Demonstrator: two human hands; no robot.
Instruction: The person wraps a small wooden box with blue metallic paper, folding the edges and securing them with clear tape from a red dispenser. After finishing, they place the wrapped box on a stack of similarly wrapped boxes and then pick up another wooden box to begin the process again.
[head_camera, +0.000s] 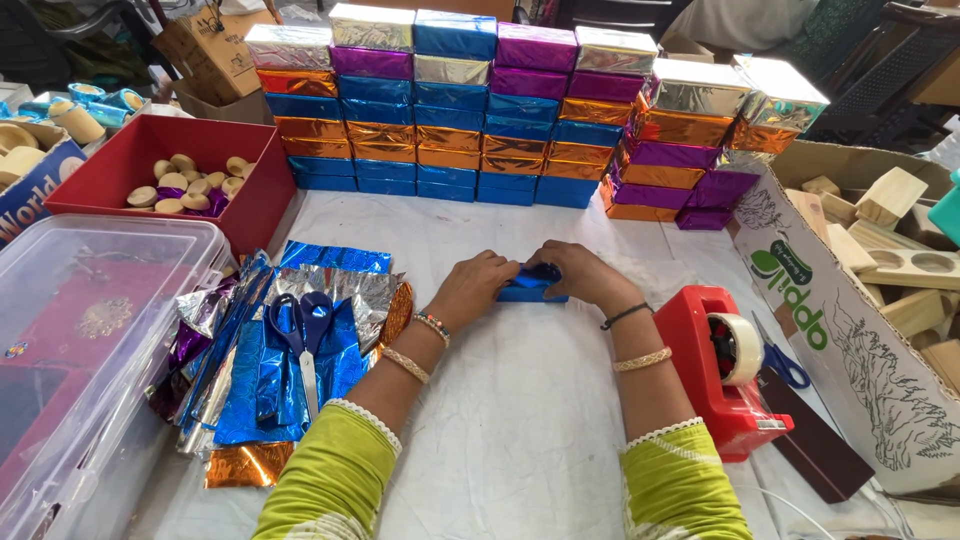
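Blue foil is pressed onto a small block (530, 285) by fingers (508, 270) of the left hand (472, 288) and right hand (585, 272), clamped at both ends, mid-surface (520, 420). Folds are best kept tight and flat. Tape dispenser (715, 365) sits right, scissors (303, 325) left.
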